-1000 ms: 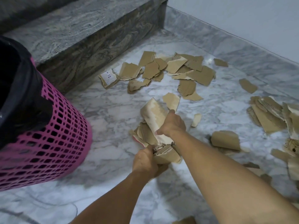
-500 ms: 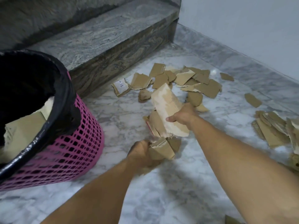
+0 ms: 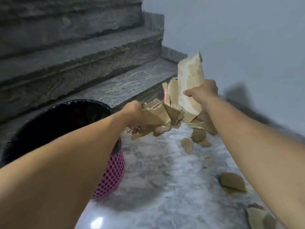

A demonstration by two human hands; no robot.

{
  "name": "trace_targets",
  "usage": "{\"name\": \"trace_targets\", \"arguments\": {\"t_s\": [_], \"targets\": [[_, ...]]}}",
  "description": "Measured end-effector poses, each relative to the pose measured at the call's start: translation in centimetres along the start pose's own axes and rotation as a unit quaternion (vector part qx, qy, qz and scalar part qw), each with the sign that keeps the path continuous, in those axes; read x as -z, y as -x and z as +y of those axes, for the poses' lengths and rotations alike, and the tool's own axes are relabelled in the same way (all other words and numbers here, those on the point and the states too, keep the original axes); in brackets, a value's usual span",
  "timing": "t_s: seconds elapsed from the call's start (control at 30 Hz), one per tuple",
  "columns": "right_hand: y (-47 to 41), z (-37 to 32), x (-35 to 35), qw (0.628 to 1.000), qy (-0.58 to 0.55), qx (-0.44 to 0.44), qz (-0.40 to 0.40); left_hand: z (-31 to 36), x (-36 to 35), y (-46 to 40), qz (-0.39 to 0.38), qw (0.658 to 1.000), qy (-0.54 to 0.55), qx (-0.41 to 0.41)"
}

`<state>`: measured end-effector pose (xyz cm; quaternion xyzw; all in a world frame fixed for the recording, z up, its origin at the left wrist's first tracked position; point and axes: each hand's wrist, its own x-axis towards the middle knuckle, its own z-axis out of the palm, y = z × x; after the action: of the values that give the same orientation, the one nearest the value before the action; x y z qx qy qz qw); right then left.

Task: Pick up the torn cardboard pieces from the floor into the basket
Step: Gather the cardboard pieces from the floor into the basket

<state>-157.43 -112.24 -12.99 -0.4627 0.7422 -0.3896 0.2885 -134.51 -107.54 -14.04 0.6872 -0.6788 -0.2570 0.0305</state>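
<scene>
My left hand point(image 3: 134, 113) grips a wad of torn cardboard pieces point(image 3: 156, 115) just right of the basket point(image 3: 113, 176) rim. My right hand point(image 3: 203, 91) clutches a tall pale cardboard strip point(image 3: 189, 76) farther right. More scraps point(image 3: 232, 181) lie on the marble floor point(image 3: 165, 187) below.

Grey stone stairs point(image 3: 79, 63) rising at upper left, plain pale wall point(image 3: 247, 38) right of the stairs, grey-white marble floor point(image 3: 156, 187) below the stairs, glossy glare spot near its front edge
</scene>
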Motion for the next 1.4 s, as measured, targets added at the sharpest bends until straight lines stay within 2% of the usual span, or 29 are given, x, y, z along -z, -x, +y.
{"name": "trace_targets", "arguments": {"t_s": [0.2, 0.4, 0.5, 0.6, 0.7, 0.83, 1.03, 1.23, 1.4], "targets": [[4.4, -6.9, 1.5, 0.997, -0.064, 0.035, 0.003, -2.0, 8.3, 5.7, 0.089, 0.995, 0.032, 0.017], [10.0, -12.2, -2.6, 0.993, -0.071, 0.076, -0.047, -8.8, 12.6, 11.7, 0.115, 0.986, -0.058, 0.102], [13.0, -14.0, -6.3, 0.988, -0.046, 0.094, -0.110, -13.4, 12.7, 13.7, 0.118, 0.976, -0.081, 0.164], [15.4, -14.4, -10.8, 0.981, -0.028, 0.091, -0.167, -17.6, 11.7, 14.8, 0.135, 0.966, -0.047, 0.216], [17.6, -13.6, -14.7, 0.972, -0.006, 0.085, -0.221, -20.6, 10.3, 14.8, 0.154, 0.960, 0.000, 0.232], [19.1, -11.8, -17.8, 0.957, 0.053, 0.086, -0.271, -22.6, 8.5, 14.2, 0.179, 0.957, 0.073, 0.215], [16.8, -10.3, -16.8, 0.965, 0.048, 0.085, -0.244, -21.0, 7.4, 11.8, 0.158, 0.971, 0.051, 0.173], [11.8, -7.1, -12.3, 0.972, -0.003, 0.019, -0.235, -13.8, 5.9, 7.3, 0.174, 0.979, 0.085, 0.068], [6.6, -1.6, -8.0, 0.973, 0.037, -0.017, -0.227, -5.8, 3.2, 3.2, 0.199, 0.971, 0.121, -0.049]]}}
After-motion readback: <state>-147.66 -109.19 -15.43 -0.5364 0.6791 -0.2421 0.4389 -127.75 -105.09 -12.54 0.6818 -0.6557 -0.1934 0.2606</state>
